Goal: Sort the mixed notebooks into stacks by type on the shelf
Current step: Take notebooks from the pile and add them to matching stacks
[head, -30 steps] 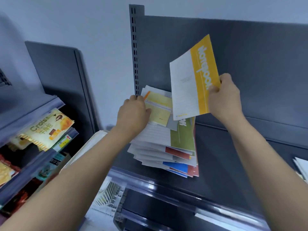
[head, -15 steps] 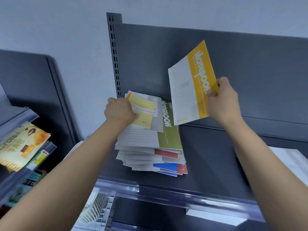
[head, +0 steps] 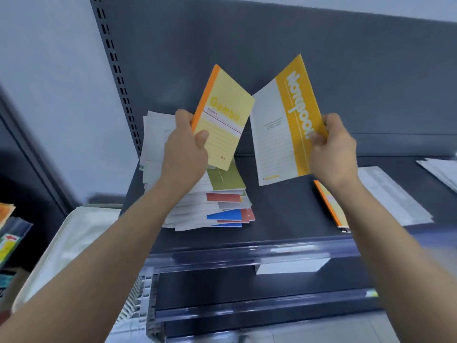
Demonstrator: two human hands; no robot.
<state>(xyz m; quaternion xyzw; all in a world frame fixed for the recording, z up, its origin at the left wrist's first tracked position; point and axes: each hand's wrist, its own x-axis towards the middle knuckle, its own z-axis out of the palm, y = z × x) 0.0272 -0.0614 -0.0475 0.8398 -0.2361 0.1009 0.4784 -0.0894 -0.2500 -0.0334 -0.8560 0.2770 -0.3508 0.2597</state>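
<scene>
The dark shelf [head: 284, 226] spans mid-frame, with the mixed pile of notebooks [head: 217, 204] lying left of centre. Above it the right hand [head: 333, 149] pinches the yellow-banded Notebook [head: 284, 125] by its right edge. The left hand [head: 185, 154] grips the smaller Gambit notebook [head: 222, 120], both covers upright and facing the person, probably to compare types; an orange-spined notebook [head: 330, 206] lying flat right of centre looks like a started stack.

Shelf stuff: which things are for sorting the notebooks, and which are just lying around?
For the job: Gambit notebook in left hand; yellow-white notebook in right hand; mixed pile; orange-edged notebook and white notebooks laid out on the shelf.
Just lying about: colourful packets at left; pale tray; white label.
</scene>
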